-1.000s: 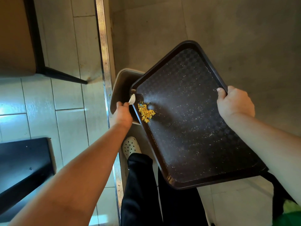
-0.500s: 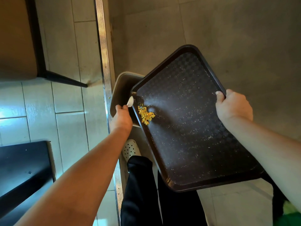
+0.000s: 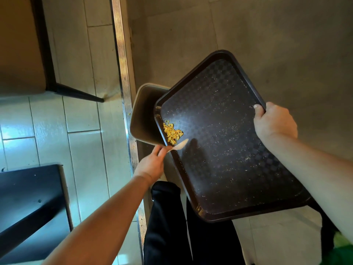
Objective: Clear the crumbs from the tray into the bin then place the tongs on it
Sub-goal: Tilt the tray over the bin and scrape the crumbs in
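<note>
A dark brown tray (image 3: 229,146) is tilted down to the left, its left corner over the open beige bin (image 3: 141,115) on the floor. My right hand (image 3: 275,121) grips the tray's right rim. A heap of yellow crumbs (image 3: 172,131) lies against the tray's left rim, and fine specks are scattered over the rest. My left hand (image 3: 152,163) holds a small pale utensil (image 3: 180,145), perhaps a spoon or one arm of the tongs; its tip rests on the tray just below the crumbs.
A metal floor strip (image 3: 124,88) runs past the bin's left side. A black table leg (image 3: 76,92) stands at the upper left and a dark bench (image 3: 28,203) at the lower left. My black trousers (image 3: 168,222) are below the tray.
My left hand has drawn back toward me and swung the pale utensil from above the crumbs to below them, onto the tray. The crumb heap stays at the left rim.
</note>
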Available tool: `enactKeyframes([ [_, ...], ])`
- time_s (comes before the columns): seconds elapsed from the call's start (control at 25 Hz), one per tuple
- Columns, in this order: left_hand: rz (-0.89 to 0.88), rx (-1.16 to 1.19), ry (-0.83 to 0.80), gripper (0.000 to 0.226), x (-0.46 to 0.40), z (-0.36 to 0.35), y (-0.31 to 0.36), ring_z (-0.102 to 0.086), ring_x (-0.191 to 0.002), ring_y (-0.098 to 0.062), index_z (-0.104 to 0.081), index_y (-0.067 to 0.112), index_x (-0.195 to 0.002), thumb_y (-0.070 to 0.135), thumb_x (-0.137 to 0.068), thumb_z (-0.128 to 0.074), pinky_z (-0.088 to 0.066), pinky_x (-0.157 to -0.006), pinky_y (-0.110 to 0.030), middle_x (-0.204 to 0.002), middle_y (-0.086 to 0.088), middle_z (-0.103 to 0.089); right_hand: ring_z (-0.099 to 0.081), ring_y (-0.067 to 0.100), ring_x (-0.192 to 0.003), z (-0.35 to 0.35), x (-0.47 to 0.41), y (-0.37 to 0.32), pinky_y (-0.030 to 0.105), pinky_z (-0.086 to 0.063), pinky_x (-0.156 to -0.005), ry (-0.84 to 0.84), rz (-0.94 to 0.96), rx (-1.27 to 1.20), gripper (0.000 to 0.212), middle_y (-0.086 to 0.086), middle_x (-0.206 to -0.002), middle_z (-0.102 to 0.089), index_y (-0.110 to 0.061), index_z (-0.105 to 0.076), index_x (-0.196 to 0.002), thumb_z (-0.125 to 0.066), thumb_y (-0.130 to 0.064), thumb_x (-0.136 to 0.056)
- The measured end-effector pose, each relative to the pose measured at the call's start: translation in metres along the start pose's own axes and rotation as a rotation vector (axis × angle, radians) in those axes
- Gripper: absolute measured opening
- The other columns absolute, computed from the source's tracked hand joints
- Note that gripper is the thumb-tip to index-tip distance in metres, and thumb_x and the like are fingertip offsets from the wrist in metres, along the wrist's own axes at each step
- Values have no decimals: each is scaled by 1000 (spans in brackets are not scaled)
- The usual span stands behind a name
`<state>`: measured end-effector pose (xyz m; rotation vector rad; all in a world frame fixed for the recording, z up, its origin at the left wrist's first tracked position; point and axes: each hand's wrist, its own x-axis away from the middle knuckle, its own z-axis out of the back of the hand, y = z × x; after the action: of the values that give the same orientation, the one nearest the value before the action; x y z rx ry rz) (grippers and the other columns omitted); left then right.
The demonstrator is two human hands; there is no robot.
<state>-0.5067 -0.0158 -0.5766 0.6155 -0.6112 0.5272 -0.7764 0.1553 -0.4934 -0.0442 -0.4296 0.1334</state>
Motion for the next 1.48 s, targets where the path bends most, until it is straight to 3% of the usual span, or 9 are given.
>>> enactKeyframes([
  [0.2,191,110,-50,62,-1,-11,-17,-53,-81,-17,-25,28,-141,-2,-90,-42,-45,-62,-23,-131,-2,-34,-43,32,-69,-1,-1,0,37,-34,-62,3,7,2,32,11,-74,-46,-14,-43,-79,-36,-39,-97],
  [0.44,350,266,178,65,-34,10,-11,-53,-96,-28,-34,17,-137,-15,-80,-40,-46,-78,-33,-125,-12,-39,-43,32,-69,-3,-2,-1,37,-32,-62,-1,-3,3,34,7,-67,-42,-12,-43,-76,-37,-39,-96],
  [0.6,214,294,177,61,-27,8,7,-52,-84,-22,-31,20,-138,-9,-85,-38,-42,-74,-26,-126,-11,-39,-45,33,-70,-2,-2,-3,38,-35,-64,-3,-7,3,34,10,-72,-46,-13,-44,-77,-36,-40,-96],
  [0.76,198,376,52,63,-11,-10,17,-47,-112,-26,-27,21,-141,-8,-85,-38,-38,-83,-21,-134,-12,-35,-44,32,-71,-2,-3,-4,37,-35,-64,3,0,5,33,11,-73,-47,-14,-44,-78,-36,-40,-96],
  [0.88,324,328,80,63,-8,-12,8,-50,-97,-20,-32,21,-137,-10,-83,-38,-41,-79,-23,-127,-7,-38,-45,32,-69,-2,-3,-5,37,-35,-63,6,5,14,34,10,-72,-47,-13,-44,-78,-36,-40,-96],
  [1.0,370,414,234,43,-14,4,-10,-54,-90,-22,-54,19,-123,-2,-86,-45,-47,-76,-31,-115,-8,-49,-45,32,-69,-2,-3,-5,37,-35,-62,6,7,19,32,10,-73,-48,-15,-45,-79,-36,-40,-96],
  [1.12,272,256,289,15,-19,29,-29,-56,-80,-16,-68,24,-99,21,-87,-58,-43,-64,-27,-95,0,-59,-45,32,-69,-1,-2,-6,36,-34,-62,5,0,26,32,10,-73,-47,-15,-45,-79,-36,-40,-96],
  [1.2,191,145,200,10,-22,43,-36,-54,-77,-10,-69,30,-91,32,-84,-63,-38,-60,-23,-90,7,-62,-45,31,-69,-1,-2,-6,36,-34,-62,7,-2,26,32,10,-73,-47,-15,-45,-79,-36,-40,-96],
  [1.48,149,-104,27,17,-50,65,-17,-57,-91,-14,-69,31,-99,34,-89,-57,-46,-73,-28,-101,8,-64,-47,32,-68,-3,-2,-7,36,-35,-60,6,13,12,33,9,-72,-49,-14,-45,-79,-36,-41,-97],
])
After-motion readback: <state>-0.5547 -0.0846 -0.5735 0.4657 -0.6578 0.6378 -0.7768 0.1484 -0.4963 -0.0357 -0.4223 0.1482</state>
